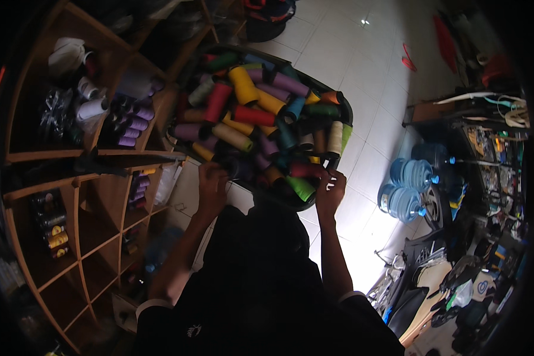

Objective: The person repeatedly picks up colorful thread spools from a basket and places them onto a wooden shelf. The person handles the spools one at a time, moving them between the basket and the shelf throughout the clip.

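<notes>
A dark tub point(346, 107) is heaped with thread cones in many colours, such as a yellow cone point(243, 86), a red cone point(218, 102) and a cream cone point(334, 140). My left hand point(212, 185) is closed at the tub's near left edge, its fingertips partly hidden. At the near right edge my right hand point(331, 191) has curled fingers on the rim, close to a bright green cone point(301, 188) and a dark red cone point(305, 170). The tub's near side lies in shadow.
On my left stands a wooden cubbyhole shelf point(76, 196) with purple thread cones point(135, 126) in some compartments. Large blue water bottles point(406, 187) lie on the white tiled floor point(362, 77) at right. Beyond them is a cluttered rack point(486, 160). A dark bag point(270, 21) sits at the far end.
</notes>
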`<state>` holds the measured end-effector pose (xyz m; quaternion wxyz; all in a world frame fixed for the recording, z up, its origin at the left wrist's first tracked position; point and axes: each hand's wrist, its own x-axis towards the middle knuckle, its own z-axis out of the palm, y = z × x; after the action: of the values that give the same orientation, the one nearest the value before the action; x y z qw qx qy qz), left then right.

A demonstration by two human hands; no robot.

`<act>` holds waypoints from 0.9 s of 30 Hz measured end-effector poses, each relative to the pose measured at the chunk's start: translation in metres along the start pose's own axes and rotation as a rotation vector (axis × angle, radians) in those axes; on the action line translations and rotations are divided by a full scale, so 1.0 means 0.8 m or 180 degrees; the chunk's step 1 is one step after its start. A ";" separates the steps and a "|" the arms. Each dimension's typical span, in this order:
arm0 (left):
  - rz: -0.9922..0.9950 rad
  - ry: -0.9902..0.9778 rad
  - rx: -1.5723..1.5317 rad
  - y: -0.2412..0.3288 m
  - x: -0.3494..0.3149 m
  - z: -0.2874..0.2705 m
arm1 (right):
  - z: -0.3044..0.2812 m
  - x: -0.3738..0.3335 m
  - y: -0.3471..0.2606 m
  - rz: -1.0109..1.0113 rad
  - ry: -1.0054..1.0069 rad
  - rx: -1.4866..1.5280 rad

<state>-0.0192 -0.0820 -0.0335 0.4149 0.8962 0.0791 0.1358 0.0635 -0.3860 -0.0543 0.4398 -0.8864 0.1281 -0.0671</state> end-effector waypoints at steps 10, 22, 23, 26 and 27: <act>-0.1224 0.0810 -0.4263 0.018 -0.013 -0.104 | 0.045 -0.038 -0.214 -0.0067 -0.3888 0.1830; -0.0883 0.1993 -0.3550 0.048 -0.072 -0.222 | 0.139 -0.156 -0.343 -0.1263 -0.3676 0.2850; -0.0741 0.2308 -0.3840 0.049 -0.079 -0.225 | 0.144 -0.169 -0.353 -0.0889 -0.3777 0.2959; -0.0337 0.2898 -0.4194 0.043 -0.092 -0.222 | 0.152 -0.208 -0.376 0.0127 -0.4107 0.3192; -0.0192 0.3019 -0.4227 0.040 -0.093 -0.223 | 0.159 -0.214 -0.380 0.0174 -0.4151 0.3199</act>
<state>-0.1441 0.0072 0.0884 0.7854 0.3083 0.1734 0.5080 -0.0199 -0.0635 0.1095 0.7716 -0.4414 -0.1768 0.4225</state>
